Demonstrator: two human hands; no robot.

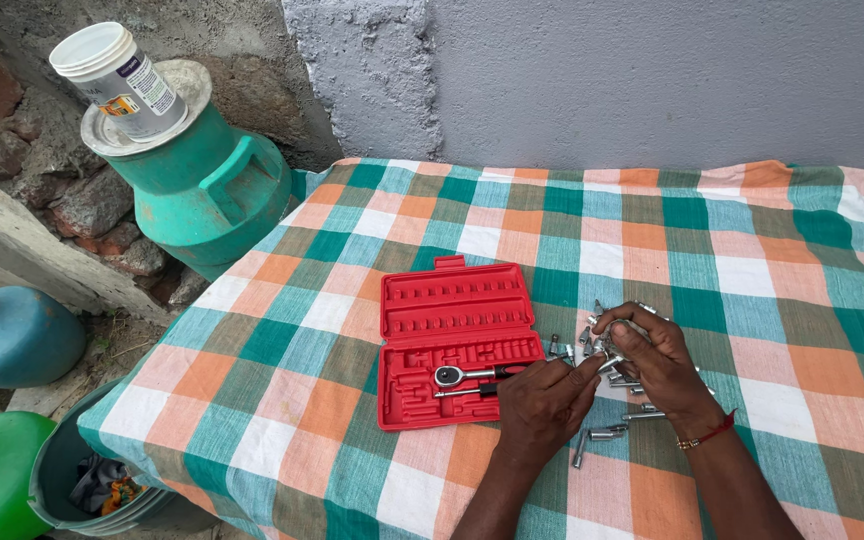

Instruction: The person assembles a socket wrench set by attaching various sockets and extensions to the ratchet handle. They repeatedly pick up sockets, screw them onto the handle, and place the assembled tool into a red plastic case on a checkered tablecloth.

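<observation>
A checked cloth point(592, 230) covers the worktop. Both hands, left point(544, 400) and right point(655, 358), pinch one socket point(607, 364) over the loose pile point(620, 385), just right of the red case point(457, 340). A slack grip could drop it among the others.

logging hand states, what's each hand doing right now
Left hand: closed, pinching a small metal socket.
Right hand: closed on the same socket, over the socket pile.

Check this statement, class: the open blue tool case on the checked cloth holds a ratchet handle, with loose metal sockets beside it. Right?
Not quite. The head view shows the open tool case is red, not blue. It does hold a ratchet handle, with loose metal sockets beside it.
</observation>
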